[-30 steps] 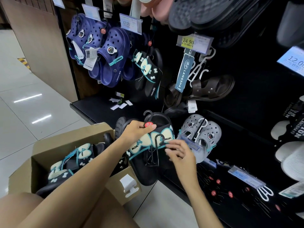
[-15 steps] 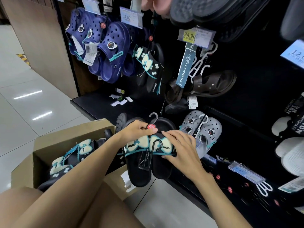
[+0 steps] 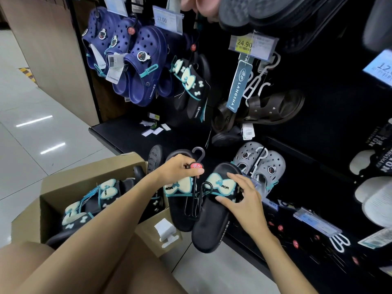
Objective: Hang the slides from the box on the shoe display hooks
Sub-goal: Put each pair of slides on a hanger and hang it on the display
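Slides (image 3: 192, 200) on hanger (image 3: 196, 166), between both hands

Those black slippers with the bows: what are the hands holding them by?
The left hand pinches the black hanger near its hook, at the red tag. The right hand grips the right slipper across its bow strap.
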The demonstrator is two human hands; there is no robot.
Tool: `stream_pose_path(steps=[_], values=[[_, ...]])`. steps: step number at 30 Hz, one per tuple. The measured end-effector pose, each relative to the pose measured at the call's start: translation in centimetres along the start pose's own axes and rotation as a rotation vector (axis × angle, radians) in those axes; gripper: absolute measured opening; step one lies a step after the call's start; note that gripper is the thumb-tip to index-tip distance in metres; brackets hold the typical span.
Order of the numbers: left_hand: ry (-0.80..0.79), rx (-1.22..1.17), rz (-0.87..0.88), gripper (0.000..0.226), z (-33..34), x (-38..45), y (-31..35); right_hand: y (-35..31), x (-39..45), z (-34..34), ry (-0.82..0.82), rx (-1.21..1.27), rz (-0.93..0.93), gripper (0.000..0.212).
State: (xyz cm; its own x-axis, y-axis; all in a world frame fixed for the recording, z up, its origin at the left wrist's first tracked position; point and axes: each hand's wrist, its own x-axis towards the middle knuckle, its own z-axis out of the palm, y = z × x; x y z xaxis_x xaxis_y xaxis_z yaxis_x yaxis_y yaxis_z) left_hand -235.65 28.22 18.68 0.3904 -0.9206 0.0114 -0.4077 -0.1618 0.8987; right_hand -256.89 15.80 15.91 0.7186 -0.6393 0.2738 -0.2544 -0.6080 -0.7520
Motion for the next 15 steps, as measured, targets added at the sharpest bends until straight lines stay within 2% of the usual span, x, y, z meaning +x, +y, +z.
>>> stream_pose_path(steps=[6, 10, 13, 15], values=[[-0.081, 0.103, 0.011, 0.051, 0.3, -0.1, -0.2, -0.5, 0.1, 0.3, 0.100, 0.158, 0.071, 0.062], [-0.092, 0.182, 0.056, 0.064, 0.7, 0.2, -1.2, -1.0, 0.0, 0.5, 0.104, 0.193, 0.058, 0.063], [-0.059, 0.193, 0.034, 0.065, 0.6, 0.0, -0.9, -1.2, -0.1, 0.6, 0.078, 0.171, 0.010, 0.065], [-0.030, 0.175, 0.019, 0.054, 0.4, 0.0, -0.5, -1.3, -0.2, 0.7, 0.059, 0.158, -0.006, 0.066]])
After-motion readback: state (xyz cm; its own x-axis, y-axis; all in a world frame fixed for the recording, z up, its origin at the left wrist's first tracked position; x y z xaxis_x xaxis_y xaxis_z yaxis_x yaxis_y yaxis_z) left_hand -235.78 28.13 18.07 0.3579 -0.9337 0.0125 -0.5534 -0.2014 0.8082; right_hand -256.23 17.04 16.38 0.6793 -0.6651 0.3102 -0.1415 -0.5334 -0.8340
